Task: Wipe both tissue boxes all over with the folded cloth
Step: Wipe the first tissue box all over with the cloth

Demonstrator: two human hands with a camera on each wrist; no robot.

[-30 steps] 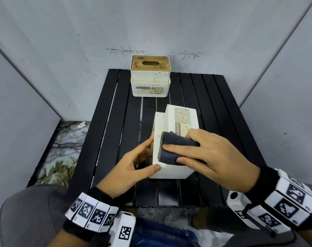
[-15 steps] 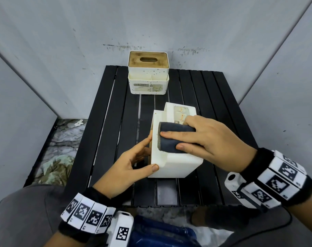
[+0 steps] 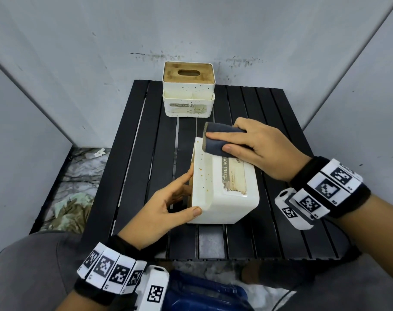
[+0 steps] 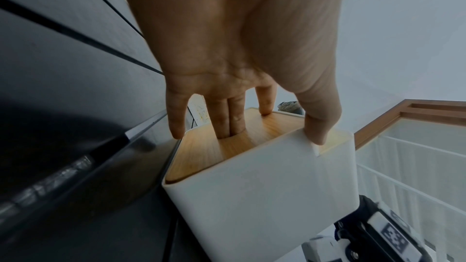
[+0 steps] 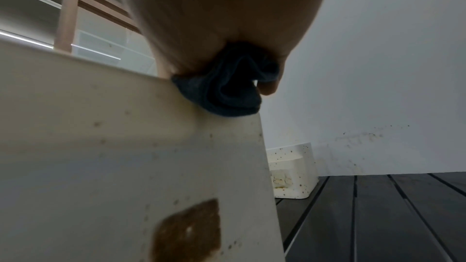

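- Tissue box nearest the person (image 3: 227, 189) lies tipped on its side in the middle of the black slatted tabletop (image 3: 132, 176), its wooden lid facing left and its stained label face turned up.
- Second tissue box (image 3: 188, 95) stands upright at the far edge of the tabletop, well apart from the first.
- Right hand (image 3: 260, 147) pinches the folded cloth between thumb and fingers, pressing it on the far top edge of the near box.
- Left hand (image 3: 166, 207) steadies that box, straight fingers (image 4: 229, 119) touching the lid, thumb on the near corner.
- Folded cloth (image 3: 220, 140) is dark, seemingly blue-grey; the wrist view is dim.
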